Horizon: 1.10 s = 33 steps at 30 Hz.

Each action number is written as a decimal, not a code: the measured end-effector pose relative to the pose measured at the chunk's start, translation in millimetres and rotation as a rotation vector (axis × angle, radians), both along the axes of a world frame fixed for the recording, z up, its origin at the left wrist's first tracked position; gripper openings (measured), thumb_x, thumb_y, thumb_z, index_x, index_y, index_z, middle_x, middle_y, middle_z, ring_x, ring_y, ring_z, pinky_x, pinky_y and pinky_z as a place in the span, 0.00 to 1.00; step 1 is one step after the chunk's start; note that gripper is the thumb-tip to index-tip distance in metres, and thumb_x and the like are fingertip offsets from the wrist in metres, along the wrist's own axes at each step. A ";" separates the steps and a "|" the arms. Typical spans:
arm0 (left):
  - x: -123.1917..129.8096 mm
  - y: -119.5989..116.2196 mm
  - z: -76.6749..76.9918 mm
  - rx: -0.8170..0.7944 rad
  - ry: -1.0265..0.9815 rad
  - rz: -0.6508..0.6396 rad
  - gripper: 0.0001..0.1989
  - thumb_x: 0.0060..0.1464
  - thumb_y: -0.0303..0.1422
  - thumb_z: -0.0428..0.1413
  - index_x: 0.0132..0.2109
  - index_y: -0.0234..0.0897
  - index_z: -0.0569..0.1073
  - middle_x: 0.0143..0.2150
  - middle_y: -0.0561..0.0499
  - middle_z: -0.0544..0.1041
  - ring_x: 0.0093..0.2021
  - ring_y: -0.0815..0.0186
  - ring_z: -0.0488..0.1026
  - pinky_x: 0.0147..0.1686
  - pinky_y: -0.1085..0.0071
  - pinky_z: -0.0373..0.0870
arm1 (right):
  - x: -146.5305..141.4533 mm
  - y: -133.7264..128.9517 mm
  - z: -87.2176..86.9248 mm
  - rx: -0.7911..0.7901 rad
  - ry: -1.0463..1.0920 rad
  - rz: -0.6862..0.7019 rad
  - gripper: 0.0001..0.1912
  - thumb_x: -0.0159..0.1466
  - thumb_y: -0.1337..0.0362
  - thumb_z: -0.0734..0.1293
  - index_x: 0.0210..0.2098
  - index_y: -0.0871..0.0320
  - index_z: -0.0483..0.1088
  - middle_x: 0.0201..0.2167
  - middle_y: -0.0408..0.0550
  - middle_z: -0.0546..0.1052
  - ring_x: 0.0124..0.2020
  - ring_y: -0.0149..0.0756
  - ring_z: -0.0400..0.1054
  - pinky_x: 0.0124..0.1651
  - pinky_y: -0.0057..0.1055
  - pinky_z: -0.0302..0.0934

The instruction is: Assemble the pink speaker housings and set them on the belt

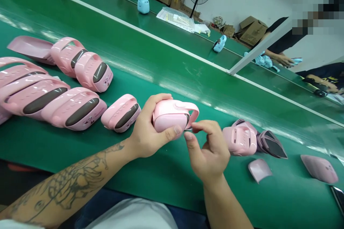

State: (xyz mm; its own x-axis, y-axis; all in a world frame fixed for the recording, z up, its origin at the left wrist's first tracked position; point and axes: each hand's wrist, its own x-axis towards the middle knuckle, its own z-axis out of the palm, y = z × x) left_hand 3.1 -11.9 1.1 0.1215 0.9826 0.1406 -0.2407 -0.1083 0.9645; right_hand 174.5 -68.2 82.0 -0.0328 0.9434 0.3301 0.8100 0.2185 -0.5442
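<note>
My left hand (150, 128) is closed around a pink plastic casing with a loop handle (168, 121), its thumb along the near side. The handle points right, and a bit of dark panel shows beside it. My right hand (211, 146) is just right of the casing. Its index fingertip is at the handle's lower end and its thumb is apart from it, the other fingers curled; I see nothing between them. Left of my left hand stands a similar pink casing with a dark window (120, 113). A pink casing without a window (240, 140) lies beyond my right hand.
More pink handled casings (76, 109) crowd the left. Stacked pink panels (32, 47) lie behind them. At right are dark panels (271, 145), a small curved pink panel (259, 170) and a larger one (319, 169). Across the green bench, other people handle blue parts (263, 60).
</note>
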 end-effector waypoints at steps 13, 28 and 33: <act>3.5 10.5 -7.0 0.162 0.063 -0.017 0.44 0.46 0.52 0.80 0.64 0.38 0.75 0.58 0.43 0.78 0.55 0.59 0.79 0.51 0.68 0.80 | 8.4 7.4 0.9 0.027 0.071 -0.011 0.14 0.68 0.63 0.76 0.53 0.52 0.78 0.50 0.48 0.74 0.52 0.24 0.73 0.56 0.25 0.72; -4.1 13.5 -19.1 0.116 0.079 -0.345 0.57 0.49 0.51 0.80 0.80 0.43 0.67 0.78 0.38 0.69 0.77 0.41 0.68 0.79 0.48 0.65 | 14.8 15.8 20.4 -0.799 0.643 -0.458 0.45 0.44 0.48 0.88 0.51 0.56 0.67 0.39 0.42 0.76 0.37 0.26 0.71 0.38 0.23 0.67; 3.3 5.8 -12.6 0.173 0.253 -0.233 0.56 0.48 0.45 0.79 0.78 0.36 0.64 0.74 0.34 0.71 0.70 0.47 0.76 0.69 0.56 0.78 | 17.5 18.0 16.8 -0.834 0.634 -0.458 0.44 0.42 0.51 0.88 0.49 0.56 0.66 0.38 0.41 0.75 0.36 0.26 0.69 0.37 0.23 0.65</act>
State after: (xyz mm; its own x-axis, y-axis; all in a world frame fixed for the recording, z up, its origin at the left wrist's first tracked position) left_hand 6.3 -6.1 -11.5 0.3913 0.8887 0.2390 -0.0344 -0.2454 0.9688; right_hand 192.0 -50.3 98.8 0.3194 0.7572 -0.5698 0.2482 -0.6472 -0.7208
